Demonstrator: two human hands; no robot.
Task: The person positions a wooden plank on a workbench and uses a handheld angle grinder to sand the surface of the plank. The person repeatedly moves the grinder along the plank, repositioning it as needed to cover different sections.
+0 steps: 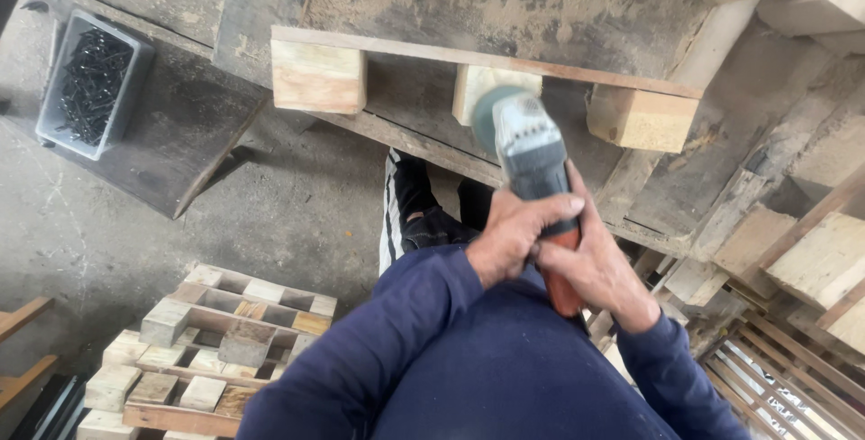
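Angle grinder [530, 156] at workbench [577, 8] front edge, disc against middle block of pallet runner [478, 66]. Left hand [514, 233], right hand [590, 264] both clamped round orange-grey body. Looks heavy, rigid, likely kicks; best gripped at rear handle.

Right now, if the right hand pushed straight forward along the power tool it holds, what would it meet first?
Probably the middle wooden block of the plank piece. The right hand and left hand grip the power tool, whose head already overlaps that block; depth is unclear, so contact is uncertain.
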